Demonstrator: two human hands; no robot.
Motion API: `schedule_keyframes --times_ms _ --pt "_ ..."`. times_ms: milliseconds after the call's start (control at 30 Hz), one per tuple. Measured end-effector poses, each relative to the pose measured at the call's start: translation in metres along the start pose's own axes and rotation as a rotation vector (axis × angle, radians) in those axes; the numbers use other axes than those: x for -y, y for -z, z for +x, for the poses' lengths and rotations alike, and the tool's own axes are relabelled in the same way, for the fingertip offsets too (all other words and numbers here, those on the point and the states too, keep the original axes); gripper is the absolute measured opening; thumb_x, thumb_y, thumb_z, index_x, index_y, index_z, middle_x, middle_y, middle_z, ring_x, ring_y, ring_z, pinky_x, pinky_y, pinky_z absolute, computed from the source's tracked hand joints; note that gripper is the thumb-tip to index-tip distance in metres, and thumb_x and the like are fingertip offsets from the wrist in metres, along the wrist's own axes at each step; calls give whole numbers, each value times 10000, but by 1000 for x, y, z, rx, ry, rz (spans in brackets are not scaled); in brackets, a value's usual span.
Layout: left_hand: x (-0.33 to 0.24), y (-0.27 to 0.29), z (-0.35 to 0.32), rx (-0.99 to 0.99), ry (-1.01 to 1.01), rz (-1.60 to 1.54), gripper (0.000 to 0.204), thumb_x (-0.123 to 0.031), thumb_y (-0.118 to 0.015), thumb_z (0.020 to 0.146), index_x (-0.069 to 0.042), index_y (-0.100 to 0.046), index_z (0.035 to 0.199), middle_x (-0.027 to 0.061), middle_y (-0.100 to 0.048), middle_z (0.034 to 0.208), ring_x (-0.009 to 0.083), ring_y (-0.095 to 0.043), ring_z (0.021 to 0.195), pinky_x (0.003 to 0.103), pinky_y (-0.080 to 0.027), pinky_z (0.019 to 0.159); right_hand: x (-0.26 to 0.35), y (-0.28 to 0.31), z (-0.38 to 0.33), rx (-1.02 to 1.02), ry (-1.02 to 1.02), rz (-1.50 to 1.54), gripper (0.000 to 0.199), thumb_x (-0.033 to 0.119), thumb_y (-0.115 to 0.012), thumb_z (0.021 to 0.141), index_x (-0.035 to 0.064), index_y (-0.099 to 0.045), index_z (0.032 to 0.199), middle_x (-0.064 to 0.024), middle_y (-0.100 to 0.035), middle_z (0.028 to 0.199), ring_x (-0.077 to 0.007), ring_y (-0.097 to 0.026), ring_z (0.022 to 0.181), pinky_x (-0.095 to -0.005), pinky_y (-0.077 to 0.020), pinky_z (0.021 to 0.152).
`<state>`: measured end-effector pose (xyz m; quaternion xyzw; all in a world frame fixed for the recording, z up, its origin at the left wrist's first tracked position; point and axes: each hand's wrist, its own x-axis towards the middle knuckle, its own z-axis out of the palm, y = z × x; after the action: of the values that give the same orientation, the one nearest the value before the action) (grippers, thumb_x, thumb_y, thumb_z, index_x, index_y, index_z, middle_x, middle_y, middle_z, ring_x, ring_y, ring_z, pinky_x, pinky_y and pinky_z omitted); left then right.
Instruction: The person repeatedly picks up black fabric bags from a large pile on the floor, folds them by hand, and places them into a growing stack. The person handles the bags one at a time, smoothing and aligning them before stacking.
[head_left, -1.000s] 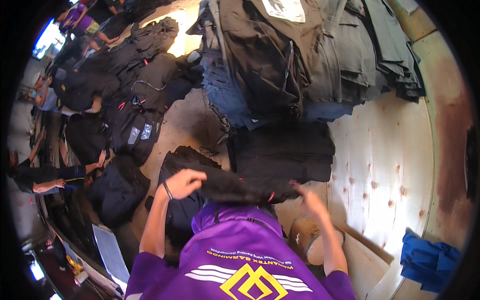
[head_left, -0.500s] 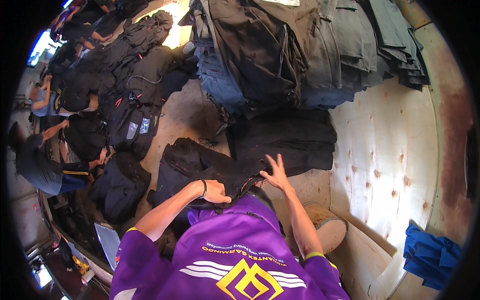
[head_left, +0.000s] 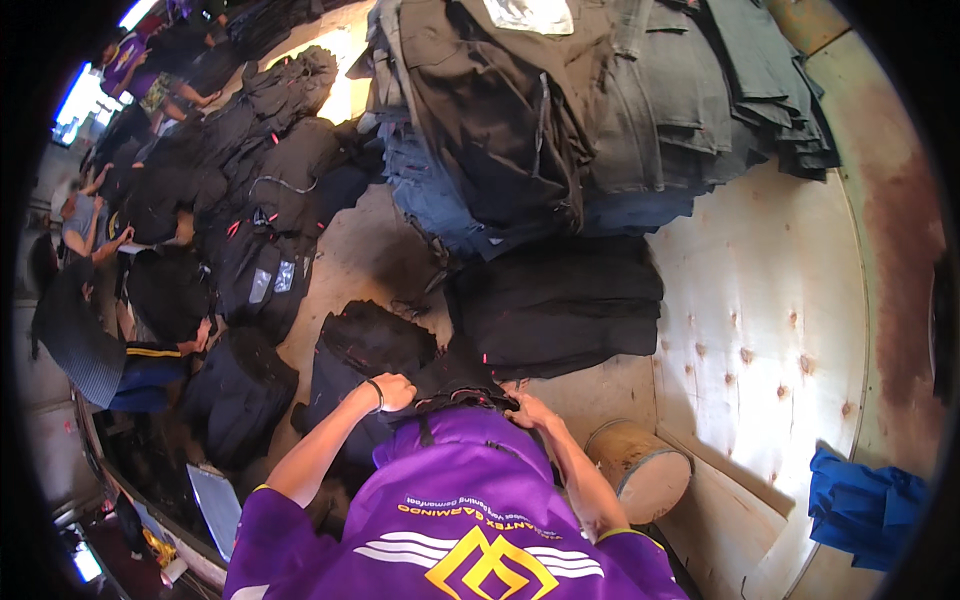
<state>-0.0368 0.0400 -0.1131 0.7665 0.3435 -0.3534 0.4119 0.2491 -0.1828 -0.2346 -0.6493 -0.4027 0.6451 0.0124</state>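
Note:
A black garment lies at the table's near edge, right in front of my body, with its rim bunched up. My left hand, with a dark band on the wrist, is closed on its left end. At the other end, my right hand pinches the rim; its fingertips are partly hidden. Just beyond my right hand lies a flat stack of folded black garments. Another crumpled black cloth sits next to my left hand.
A tall pile of dark trousers stands at the far side. Black garments run along the table to the left, where other people work. A round wooden piece, a pale wooden panel and blue cloth are on the right.
My right hand has come down from spread fingers to grip the garment's rim. My left hand has shifted slightly left, and the garment is now drawn out between both hands.

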Motion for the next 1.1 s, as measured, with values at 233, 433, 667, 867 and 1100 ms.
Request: schedule_keyframes --times_ms 233,433,667,867,1100 --pt "-37 41 41 150 128 429 605 -378 -761 822 -105 -623 1343 191 -626 1373 358 -578 1309 494 -497 1046 -20 60 -99 -201 -26 440 689 429 -769 894 118 -552 1469 -130 -680 1231 -217 -658 1006 -360 -553 816" --pt "-115 132 119 -186 -244 523 297 -53 -695 756 -132 -767 1033 168 -719 1151 354 -678 1128 452 -572 915 -94 118 -150 -541 -107 539 496 70 -617 931 106 -603 1425 -7 -668 905 -110 -563 658 -308 -544 578" --pt "-347 245 70 -1191 -842 457 401 -119 -594 824 -175 -727 1198 87 -634 1390 355 -544 1338 597 -418 1056 15 257 -391 -1334 35 148 452 42 -510 871 5 -666 1294 -57 -676 785 -144 -551 583 -290 -469 523" --pt "-293 107 110 -28 -386 458 434 -197 -612 964 -188 -639 1397 87 -548 1506 235 -490 1417 406 -417 1152 -112 128 -252 -849 -573 -324 331 106 -547 933 -50 -674 1195 -247 -703 1055 -365 -688 987 -471 -570 802" --pt "-242 134 252 167 -362 573 373 -151 -610 785 -76 -768 1113 160 -735 1176 331 -698 1088 438 -556 901 -189 133 -203 -783 -271 559 363 78 -441 982 -115 -509 1282 -330 -657 1082 -433 -738 679 -491 -628 501"
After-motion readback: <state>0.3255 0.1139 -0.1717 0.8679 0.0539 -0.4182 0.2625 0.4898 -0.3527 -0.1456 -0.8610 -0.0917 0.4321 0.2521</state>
